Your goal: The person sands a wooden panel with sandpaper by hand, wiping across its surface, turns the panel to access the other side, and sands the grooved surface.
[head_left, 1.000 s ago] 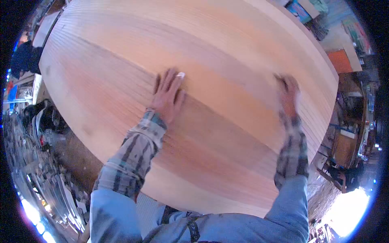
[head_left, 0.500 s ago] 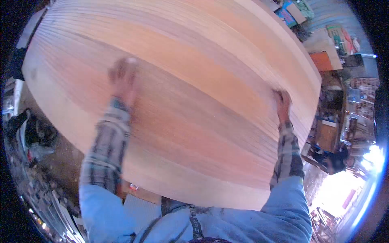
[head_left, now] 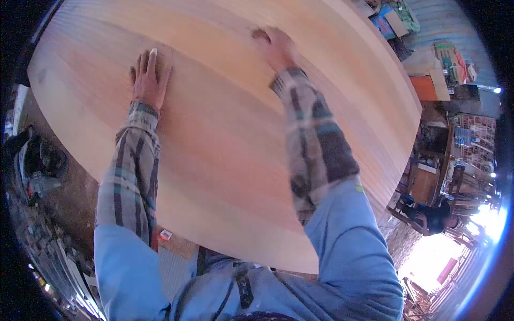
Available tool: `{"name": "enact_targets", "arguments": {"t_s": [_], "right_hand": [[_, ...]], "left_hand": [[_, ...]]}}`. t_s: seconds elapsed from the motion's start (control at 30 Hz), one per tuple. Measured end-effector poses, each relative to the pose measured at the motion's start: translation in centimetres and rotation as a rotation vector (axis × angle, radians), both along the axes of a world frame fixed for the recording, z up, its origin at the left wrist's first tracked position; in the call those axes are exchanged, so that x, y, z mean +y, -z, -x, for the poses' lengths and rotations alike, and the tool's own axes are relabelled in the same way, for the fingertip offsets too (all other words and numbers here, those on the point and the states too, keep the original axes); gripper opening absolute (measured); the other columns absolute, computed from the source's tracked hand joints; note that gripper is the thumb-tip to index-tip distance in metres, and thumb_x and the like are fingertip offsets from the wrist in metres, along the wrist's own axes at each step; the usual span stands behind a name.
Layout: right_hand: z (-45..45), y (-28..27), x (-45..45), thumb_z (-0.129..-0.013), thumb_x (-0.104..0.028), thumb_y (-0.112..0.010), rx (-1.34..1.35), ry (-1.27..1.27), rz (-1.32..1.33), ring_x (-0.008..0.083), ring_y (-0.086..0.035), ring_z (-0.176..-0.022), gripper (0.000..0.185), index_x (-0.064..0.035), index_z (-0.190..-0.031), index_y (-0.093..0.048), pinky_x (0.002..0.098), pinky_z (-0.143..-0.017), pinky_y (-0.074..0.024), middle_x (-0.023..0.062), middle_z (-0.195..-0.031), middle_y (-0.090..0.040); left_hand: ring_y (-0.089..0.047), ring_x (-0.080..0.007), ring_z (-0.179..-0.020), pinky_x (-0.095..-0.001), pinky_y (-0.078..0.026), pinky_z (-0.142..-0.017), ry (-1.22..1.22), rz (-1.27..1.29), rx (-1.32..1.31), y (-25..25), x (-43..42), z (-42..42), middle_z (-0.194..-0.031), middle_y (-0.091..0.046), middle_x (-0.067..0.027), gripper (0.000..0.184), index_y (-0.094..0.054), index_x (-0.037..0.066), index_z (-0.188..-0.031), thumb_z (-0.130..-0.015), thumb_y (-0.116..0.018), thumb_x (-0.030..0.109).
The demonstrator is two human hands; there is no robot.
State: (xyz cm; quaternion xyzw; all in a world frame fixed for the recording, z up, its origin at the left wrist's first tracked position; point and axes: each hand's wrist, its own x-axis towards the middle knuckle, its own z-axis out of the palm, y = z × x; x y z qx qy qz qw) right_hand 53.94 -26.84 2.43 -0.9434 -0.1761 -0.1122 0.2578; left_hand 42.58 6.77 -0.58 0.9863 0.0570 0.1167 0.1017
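Note:
A large wooden panel with rounded edges and bands of pale, orange and pinkish grain fills the middle of the view. My left hand lies flat on its left part, fingers stretched and a little apart. Farther right and toward the far side, my right hand is on the panel, smeared by motion. Its fingers look curled, with a dark patch at their tips; what is under them, if anything, I cannot make out.
Stacked boards and scraps lie on the floor at lower left. On the right are an orange box, shelving and clutter. Another person is at the far right, near a bright opening. A small red-and-white packet lies near my left elbow.
My right hand has swept from the panel's right side across to its upper middle. My left hand has shifted slightly left and farther from me, and now shows sharply.

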Motion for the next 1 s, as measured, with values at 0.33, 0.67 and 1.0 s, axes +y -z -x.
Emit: {"name": "enact_targets", "arguments": {"t_s": [0.33, 0.67, 1.0], "right_hand": [[22.8, -2.5, -27.5, -0.09, -0.019, -0.062, 0.146, 0.343, 0.102, 0.0295, -0.06, -0.086, 0.017, -0.0072, -0.098, -0.071, 0.0402, -0.079, -0.047, 0.0109, -0.092, -0.065], [5.0, 0.3, 4.7, -0.085, -0.007, -0.052, 0.018, 0.011, 0.093, 0.0327, -0.057, -0.108, 0.029, -0.0134, -0.111, -0.063, 0.0476, -0.095, -0.0436, 0.0124, -0.105, -0.062], [20.3, -3.0, -18.7, -0.09, -0.015, -0.062, 0.001, 0.328, 0.331, 0.0289, -0.057, -0.091, 0.013, -0.0081, -0.098, -0.069, 0.044, -0.088, -0.0447, 0.0084, -0.096, -0.063]], "left_hand": [[-0.022, -0.0308, -0.146, -0.0503, -0.011, -0.119, -0.02, -0.013, -0.044, 0.6, 0.4, -0.4, -0.156, -0.028, -0.0139, 0.063, -0.033, 0.016, -0.15, -0.098, -0.043, 0.051], [-0.02, -0.0312, -0.146, -0.0488, -0.009, -0.12, -0.027, -0.012, 0.012, -0.3, 0.3, 0.5, -0.156, -0.027, -0.0157, 0.064, -0.034, 0.014, -0.149, -0.097, -0.044, 0.05], [-0.017, -0.0366, -0.146, -0.0566, -0.006, -0.118, -0.004, 0.049, 0.029, -1.4, -0.1, -0.2, -0.157, -0.024, -0.0202, 0.065, -0.029, 0.006, -0.15, -0.099, -0.04, 0.045]]}}
